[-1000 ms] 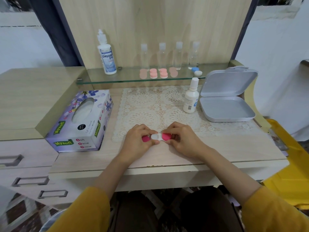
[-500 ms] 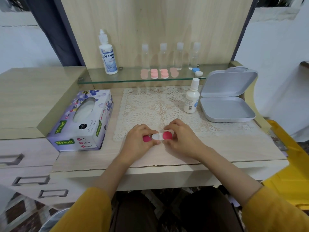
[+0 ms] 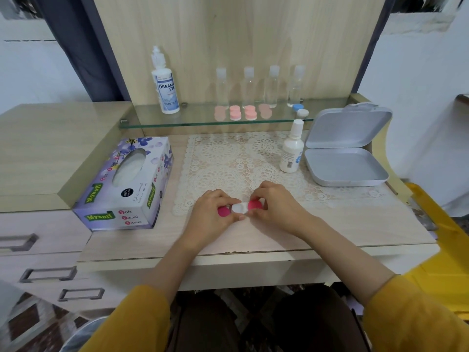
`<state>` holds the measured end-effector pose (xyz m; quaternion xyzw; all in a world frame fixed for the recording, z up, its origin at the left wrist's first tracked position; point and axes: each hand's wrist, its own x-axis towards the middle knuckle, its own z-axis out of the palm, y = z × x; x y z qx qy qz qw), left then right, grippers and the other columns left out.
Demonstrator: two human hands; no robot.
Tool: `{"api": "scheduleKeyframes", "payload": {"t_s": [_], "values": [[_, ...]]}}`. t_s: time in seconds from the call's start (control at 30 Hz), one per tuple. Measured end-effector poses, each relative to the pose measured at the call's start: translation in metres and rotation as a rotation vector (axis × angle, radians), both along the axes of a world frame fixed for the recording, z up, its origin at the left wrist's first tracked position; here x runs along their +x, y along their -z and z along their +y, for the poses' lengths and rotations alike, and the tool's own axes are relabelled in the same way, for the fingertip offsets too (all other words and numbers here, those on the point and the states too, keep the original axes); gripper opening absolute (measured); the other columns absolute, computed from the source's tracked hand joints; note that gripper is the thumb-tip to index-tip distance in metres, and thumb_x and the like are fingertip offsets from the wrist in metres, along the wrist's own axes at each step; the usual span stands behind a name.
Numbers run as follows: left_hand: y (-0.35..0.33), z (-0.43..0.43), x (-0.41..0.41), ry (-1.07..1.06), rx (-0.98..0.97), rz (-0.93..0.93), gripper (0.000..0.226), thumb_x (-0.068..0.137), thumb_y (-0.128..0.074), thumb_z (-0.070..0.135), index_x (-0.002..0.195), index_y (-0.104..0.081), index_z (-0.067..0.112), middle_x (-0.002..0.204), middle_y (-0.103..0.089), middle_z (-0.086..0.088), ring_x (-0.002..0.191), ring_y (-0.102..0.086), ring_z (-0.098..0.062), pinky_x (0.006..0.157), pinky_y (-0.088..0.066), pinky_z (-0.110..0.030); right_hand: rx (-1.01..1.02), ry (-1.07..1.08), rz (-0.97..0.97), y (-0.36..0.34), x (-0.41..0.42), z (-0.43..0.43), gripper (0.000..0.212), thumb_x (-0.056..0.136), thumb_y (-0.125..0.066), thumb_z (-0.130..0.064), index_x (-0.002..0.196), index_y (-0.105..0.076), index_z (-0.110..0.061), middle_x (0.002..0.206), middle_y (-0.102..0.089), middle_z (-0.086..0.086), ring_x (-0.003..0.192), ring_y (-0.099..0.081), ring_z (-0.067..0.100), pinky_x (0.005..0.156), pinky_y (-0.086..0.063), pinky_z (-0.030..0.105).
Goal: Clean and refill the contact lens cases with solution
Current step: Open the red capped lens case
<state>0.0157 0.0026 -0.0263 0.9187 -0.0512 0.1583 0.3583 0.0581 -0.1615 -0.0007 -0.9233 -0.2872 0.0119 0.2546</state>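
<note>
A contact lens case (image 3: pixel 239 208) with a white body and two bright pink caps lies at the front edge of the lace mat (image 3: pixel 236 158). My left hand (image 3: pixel 209 215) pinches the left pink cap (image 3: pixel 223 211), beside a round white part of the case. My right hand (image 3: pixel 278 207) curls its fingers round the right pink cap (image 3: pixel 255 205). A small white solution bottle (image 3: pixel 291 151) stands capped at the mat's right side. A larger Dream Eye solution bottle (image 3: pixel 165 85) stands on the glass shelf (image 3: pixel 203 123).
Pale pink lens cases (image 3: pixel 239 113) and a blue and white case (image 3: pixel 299 110) lie on the shelf before several clear bottles (image 3: pixel 272 85). An open grey box (image 3: pixel 347 171) sits at the right, a tissue box (image 3: pixel 121 189) at the left. Drawers are at the lower left.
Both hands stay on the case. The round white part between the pink caps shows more, and my right fingers have shifted a little round the right cap.
</note>
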Motion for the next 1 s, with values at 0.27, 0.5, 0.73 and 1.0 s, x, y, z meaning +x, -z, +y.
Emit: {"api": "scheduleKeyframes", "payload": {"t_s": [0.27,0.5,0.73,1.0], "values": [[-0.001,0.0,-0.001,0.01,0.0,0.006,0.033,0.069,-0.078,0.031,0.099,-0.072,0.019,0.084,-0.057,0.01,0.086,-0.05,-0.011,0.078,-0.037,-0.019,-0.124,-0.137,-0.009,-0.015,0.002,-0.001,0.026,0.083,-0.056,-0.004,0.106,-0.067,-0.011,0.094,-0.05,0.002,0.082,-0.045,0.014,0.067,-0.034,0.019],[0.001,0.0,0.0,-0.004,-0.008,0.01,0.033,0.068,-0.079,0.029,0.098,-0.073,0.019,0.081,-0.054,0.014,0.086,-0.05,-0.011,0.076,-0.035,-0.015,-0.034,-0.21,-0.038,-0.015,-0.001,-0.009,0.028,0.078,-0.057,0.005,0.1,-0.069,-0.008,0.1,-0.059,0.004,0.079,-0.047,0.01,0.075,-0.042,0.022],[0.0,0.0,0.0,0.013,-0.001,0.005,0.031,0.069,-0.079,0.027,0.098,-0.072,0.019,0.079,-0.052,0.016,0.084,-0.049,-0.011,0.075,-0.035,-0.016,-0.016,-0.24,-0.116,-0.008,-0.002,-0.012,0.026,0.082,-0.06,-0.003,0.104,-0.07,-0.013,0.102,-0.06,0.003,0.088,-0.054,0.019,0.076,-0.044,0.027],[0.001,0.001,0.001,0.024,0.008,-0.002,0.031,0.069,-0.078,0.027,0.099,-0.072,0.02,0.078,-0.05,0.019,0.084,-0.048,-0.01,0.074,-0.032,-0.012,0.031,-0.197,-0.055,-0.003,-0.002,-0.013,0.028,0.082,-0.061,-0.005,0.108,-0.067,-0.013,0.1,-0.055,0.001,0.078,-0.046,0.008,0.069,-0.036,0.01]]}}
